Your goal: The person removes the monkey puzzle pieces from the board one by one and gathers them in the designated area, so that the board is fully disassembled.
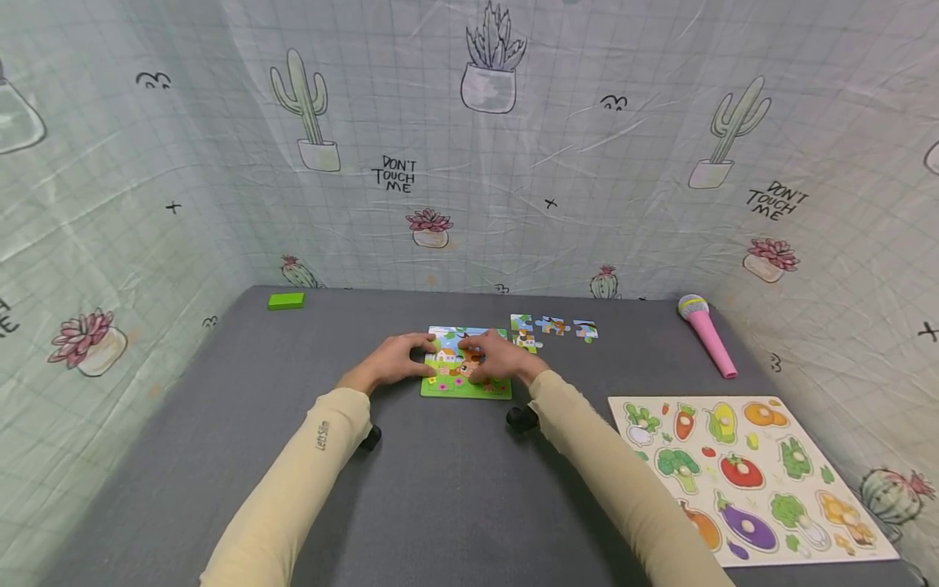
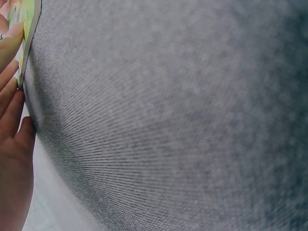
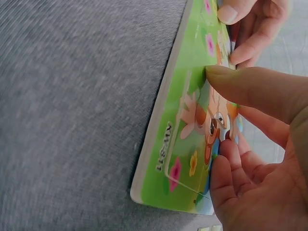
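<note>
A small jigsaw puzzle board [image 1: 465, 390] with a green lower border and a deer picture lies on the grey table. My left hand [image 1: 397, 359] holds its left side, thumb on the printed face and other fingers along the edge. Over the right half, my right hand [image 1: 502, 359] has its thumb and curled fingertips around a deer-face puzzle piece [image 3: 212, 126] within the picture. In the right wrist view the board [image 3: 153, 159] appears edge-on, and both hands touch it. The left wrist view catches only part of the left hand [image 2: 14, 159] at the board's edge.
Several loose puzzle pieces [image 1: 553, 325] lie just beyond the board's right side. A pink toy microphone [image 1: 709, 336] rests at the back right, and a vegetable picture board [image 1: 697, 473] at the front right. A green block [image 1: 286, 302] sits at the back left.
</note>
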Demonstrator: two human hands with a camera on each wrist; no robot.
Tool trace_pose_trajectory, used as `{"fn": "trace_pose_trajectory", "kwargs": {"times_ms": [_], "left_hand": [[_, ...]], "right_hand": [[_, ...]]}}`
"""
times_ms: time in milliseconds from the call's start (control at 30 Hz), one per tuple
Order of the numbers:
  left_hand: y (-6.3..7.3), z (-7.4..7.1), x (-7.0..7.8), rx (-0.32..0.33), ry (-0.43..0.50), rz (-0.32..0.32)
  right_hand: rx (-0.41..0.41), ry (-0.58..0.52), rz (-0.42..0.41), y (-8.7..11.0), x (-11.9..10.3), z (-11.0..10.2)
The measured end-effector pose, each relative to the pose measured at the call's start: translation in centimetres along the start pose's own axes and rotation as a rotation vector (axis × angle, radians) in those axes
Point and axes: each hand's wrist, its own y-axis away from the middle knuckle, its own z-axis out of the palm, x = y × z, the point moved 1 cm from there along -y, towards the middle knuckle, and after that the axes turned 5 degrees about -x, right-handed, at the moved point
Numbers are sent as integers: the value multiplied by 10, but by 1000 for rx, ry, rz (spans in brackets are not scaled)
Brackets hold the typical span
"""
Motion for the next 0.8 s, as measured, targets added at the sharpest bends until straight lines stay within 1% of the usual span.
{"fn": "trace_pose_trajectory", "kwargs": {"times_ms": [267, 467, 800], "left_hand": [[1, -1, 2, -6, -3, -11], [1, 0, 1, -7, -9, -7], [2, -1, 2, -5, -14, -1]], "right_hand": [[12, -3, -7, 5, -6, 0], [56, -38, -35, 6, -7, 3], [104, -41, -66, 8, -7, 6]]}}
